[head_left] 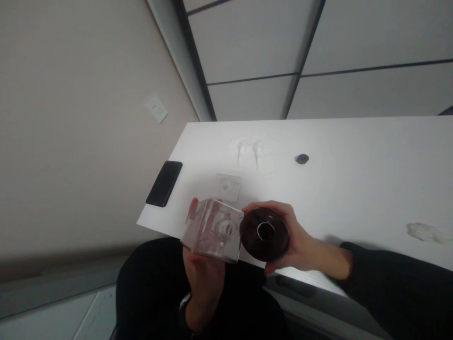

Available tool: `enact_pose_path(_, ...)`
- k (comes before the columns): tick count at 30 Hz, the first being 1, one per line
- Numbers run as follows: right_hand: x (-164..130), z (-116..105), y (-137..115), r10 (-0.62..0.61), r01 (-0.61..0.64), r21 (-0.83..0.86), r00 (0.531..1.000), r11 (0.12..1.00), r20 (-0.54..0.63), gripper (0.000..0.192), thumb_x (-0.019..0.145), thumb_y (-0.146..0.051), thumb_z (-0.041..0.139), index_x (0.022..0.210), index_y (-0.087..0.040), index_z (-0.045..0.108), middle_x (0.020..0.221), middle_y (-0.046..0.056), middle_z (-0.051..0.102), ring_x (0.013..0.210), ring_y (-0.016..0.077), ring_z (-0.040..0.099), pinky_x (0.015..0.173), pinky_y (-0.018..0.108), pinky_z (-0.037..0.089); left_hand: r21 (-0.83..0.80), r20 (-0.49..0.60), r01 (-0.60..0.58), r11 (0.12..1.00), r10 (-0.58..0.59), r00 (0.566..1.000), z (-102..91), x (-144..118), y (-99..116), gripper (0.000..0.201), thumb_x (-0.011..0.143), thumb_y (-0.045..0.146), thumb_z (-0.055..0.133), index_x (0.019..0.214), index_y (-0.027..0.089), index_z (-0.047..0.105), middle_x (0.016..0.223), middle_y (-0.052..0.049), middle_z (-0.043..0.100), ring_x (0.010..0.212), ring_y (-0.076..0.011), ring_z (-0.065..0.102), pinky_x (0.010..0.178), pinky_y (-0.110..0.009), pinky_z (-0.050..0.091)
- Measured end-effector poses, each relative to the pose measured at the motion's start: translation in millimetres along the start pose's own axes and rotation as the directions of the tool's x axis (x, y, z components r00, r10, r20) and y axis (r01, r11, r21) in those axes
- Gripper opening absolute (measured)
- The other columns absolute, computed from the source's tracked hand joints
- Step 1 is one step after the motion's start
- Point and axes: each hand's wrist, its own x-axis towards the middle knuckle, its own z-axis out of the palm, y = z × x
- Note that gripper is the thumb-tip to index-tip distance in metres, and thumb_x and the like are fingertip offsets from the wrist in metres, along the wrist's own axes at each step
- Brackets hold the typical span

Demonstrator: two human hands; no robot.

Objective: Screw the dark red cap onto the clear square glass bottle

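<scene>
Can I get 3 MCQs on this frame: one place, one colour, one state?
1. Where does the phone lie?
A. near the table's left edge
B. on the person's lap
C. by the wall socket

2. What colour is the round object in the right hand?
A. white
B. dark, nearly black
C. yellow

3. What is the state of the clear box?
A. flat on the table
B. held up in the left hand
C. stacked on the phone

Answers:
1. A: it lies flat on the white table near its left edge.
2. B: it looks dark against the table.
3. B: the fingers wrap its underside, off the tabletop.
</scene>
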Motion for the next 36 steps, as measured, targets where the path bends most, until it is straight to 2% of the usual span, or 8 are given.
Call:
enact_pose_path(2, -0.3, 0.3, 0.9, -0.005, 0.005, 0.014, 1.0, 1.0, 0.005, 0.097, 0.078, -0.052, 0.091, 0.152, -0.037, 0.03, 0.149, 0.013, 0.057, 0.138, 0.0301, 0.061, 0.114, 0.052, 0.051, 0.004, 0.051, -0.08, 0.997, 0.08, 0.995, -4.4, 5.5, 3.8, 0.09, 0.066, 0.087, 0.078, 0.14, 0.037, 0.067, 0.141, -0.009, 0.07, 0.139, -0.035, 0.063, 0.105, -0.042, 0.062)
enact_pose_path(5, -1.4, 1.0, 3.5, -0.019, 0.019, 0.038, 1.0, 0.999, -0.001, 0.099, 0.078, -0.05, 0.092, 0.154, -0.037, 0.03, 0.15, 0.013, 0.056, 0.14, 0.03, 0.059, 0.116, 0.052, 0.049, 0.051, 0.176, -0.229, 0.972, 0.217, 0.96, -10.6, 15.4, 11.9, 0.088, 0.072, 0.079, 0.081, 0.143, 0.032, 0.065, 0.141, -0.011, 0.07, 0.134, -0.0341, 0.067, 0.108, -0.042, 0.06)
enact_pose_path(12, 1.2, 2.9, 3.6, -0.035, 0.034, 0.101, 0.999, 0.994, 0.004, 0.099, 0.078, -0.042, 0.093, 0.155, -0.039, 0.031, 0.15, 0.011, 0.058, 0.139, 0.0282, 0.06, 0.118, 0.049, 0.048, 0.192, 0.348, -0.449, 0.873, 0.367, 0.863, -11.6, 27.6, 31.8, 0.092, 0.071, 0.069, 0.087, 0.151, 0.033, 0.059, 0.147, -0.012, 0.067, 0.135, -0.0374, 0.066, 0.106, -0.045, 0.063)
enact_pose_path(18, -1.0, 2.6, 5.2, 0.042, -0.041, 0.092, 0.999, 0.995, -0.01, 0.097, 0.075, -0.05, 0.093, 0.152, -0.035, 0.036, 0.149, 0.013, 0.059, 0.138, 0.0308, 0.061, 0.117, 0.052, 0.048, 0.276, 0.489, -0.54, 0.795, 0.367, 0.791, -12.0, 32.2, 53.4, 0.093, 0.073, 0.066, 0.088, 0.154, 0.036, 0.054, 0.15, -0.01, 0.065, 0.138, -0.0374, 0.063, 0.111, -0.053, 0.058)
enact_pose_path(23, -2.1, 1.8, 6.2, 0.076, -0.075, 0.092, 0.997, 0.993, -0.013, 0.097, 0.074, -0.048, 0.095, 0.152, -0.036, 0.038, 0.149, 0.013, 0.059, 0.138, 0.0309, 0.061, 0.118, 0.052, 0.048, 0.361, 0.578, -0.648, 0.67, 0.385, 0.72, -12.9, 39.2, 67.1, 0.095, 0.074, 0.07, 0.083, 0.157, 0.036, 0.051, 0.145, -0.011, 0.066, 0.135, -0.037, 0.064, 0.105, -0.056, 0.062)
enact_pose_path(27, -2.5, 2.5, 7.6, 0.085, -0.084, 0.108, 0.996, 0.991, -0.007, 0.098, 0.074, -0.049, 0.094, 0.153, -0.036, 0.038, 0.149, 0.013, 0.059, 0.137, 0.0313, 0.061, 0.118, 0.053, 0.047, 0.369, 0.667, -0.732, 0.573, 0.385, 0.638, -10.1, 43.7, 78.0, 0.096, 0.075, 0.069, 0.082, 0.158, 0.038, 0.048, 0.144, -0.01, 0.066, 0.132, -0.0344, 0.065, 0.105, -0.051, 0.063)
enact_pose_path(32, -2.0, 2.9, 6.9, 0.084, -0.082, 0.106, 0.996, 0.991, -0.01, 0.097, 0.074, -0.048, 0.095, 0.152, -0.035, 0.039, 0.148, 0.012, 0.06, 0.136, 0.0316, 0.062, 0.117, 0.053, 0.047, 0.382, 0.738, -0.802, 0.459, 0.37, 0.564, -6.9, 46.5, 91.4, 0.098, 0.075, 0.069, 0.082, 0.16, 0.038, 0.046, 0.143, -0.01, 0.065, 0.13, -0.0311, 0.067, 0.105, -0.043, 0.064)
enact_pose_path(36, 0.4, 2.8, 4.7, 0.065, -0.064, 0.096, 0.998, 0.993, -0.01, 0.095, 0.074, -0.049, 0.094, 0.15, -0.034, 0.04, 0.146, 0.013, 0.06, 0.136, 0.0317, 0.062, 0.117, 0.052, 0.048, 0.376, 0.781, -0.84, 0.39, 0.355, 0.514, -7.0, 48.4, 96.1, 0.099, 0.076, 0.07, 0.081, 0.162, 0.037, 0.043, 0.143, -0.011, 0.065, 0.129, -0.0312, 0.067, 0.104, -0.043, 0.064)
